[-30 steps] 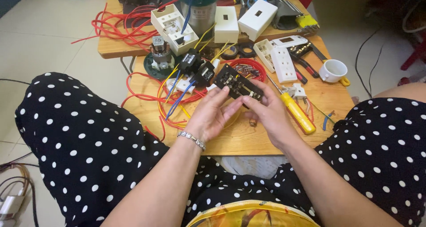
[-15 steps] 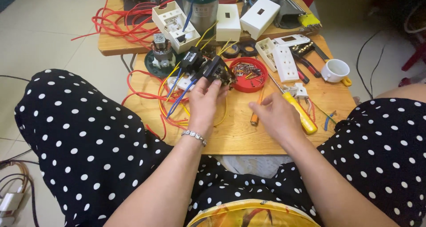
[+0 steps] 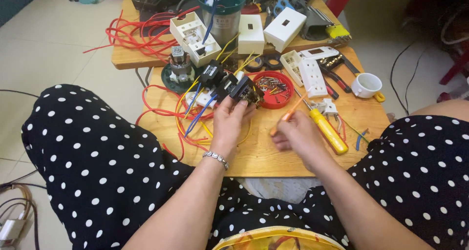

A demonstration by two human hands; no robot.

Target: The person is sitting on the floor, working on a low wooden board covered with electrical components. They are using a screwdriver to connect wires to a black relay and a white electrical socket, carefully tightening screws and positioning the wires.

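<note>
My left hand point(image 3: 229, 124) grips a black electrical component point(image 3: 243, 89) with red, yellow and blue wires point(image 3: 193, 114) trailing from it, held just left of a red dish of small screws point(image 3: 273, 88). My right hand point(image 3: 295, 136) holds a slim orange-handled screwdriver point(image 3: 289, 114) that points up and to the right. A bigger yellow-handled screwdriver point(image 3: 328, 130) lies on the wooden board just right of that hand.
White socket housings point(image 3: 312, 74), a white cup point(image 3: 366, 85), pliers point(image 3: 337, 64), black tape rolls point(image 3: 264, 63), a grey cylinder with a teal rim point(image 3: 222, 15) and a bundle of red wire point(image 3: 137, 32) crowd the low wooden table point(image 3: 264, 155). My polka-dot-clad knees flank it.
My left hand carried the black component up and left, next to the red dish. My right hand let go of it and picked up the orange screwdriver.
</note>
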